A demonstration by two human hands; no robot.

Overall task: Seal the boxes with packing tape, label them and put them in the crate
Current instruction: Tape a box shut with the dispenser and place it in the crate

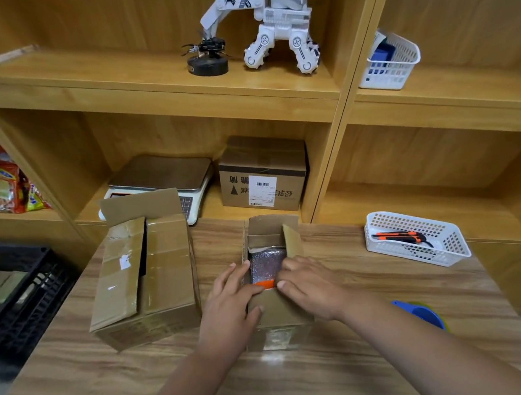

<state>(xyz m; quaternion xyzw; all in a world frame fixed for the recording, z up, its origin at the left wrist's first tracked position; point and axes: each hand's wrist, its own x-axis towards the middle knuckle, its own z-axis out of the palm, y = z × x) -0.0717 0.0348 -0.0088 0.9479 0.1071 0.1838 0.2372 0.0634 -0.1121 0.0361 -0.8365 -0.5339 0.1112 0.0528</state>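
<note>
Well, early days on this one: the small box (273, 307) sat in the middle of the desk (342, 376) with its top wide open, far flap standing up, and a glittery pouch (265, 266) with an orange strip showing inside. No fresh tape on it and no label that could be seen, so by my reading the sealing, the labelling and the crating were all yet to come. Left of the small box, the large box (144, 276) had its flaps only loosely folded, a dark gap down the middle, so not sealed either. Further left of the small box waited the black crate (19, 294); whether any box was already in it, I couldn't tell. Behind the small box, a labelled box (264, 175) stood on the shelf. Right of the small box, a white basket (416, 239) held a knife (400, 236). Now the hands: the left hand (229, 298) lay flat, fingers straight along the small box's left edge and thumb on the near flap. The right hand (305, 283) pressed down on the near and right flaps, fingers spread flat, gripping nothing.
</note>
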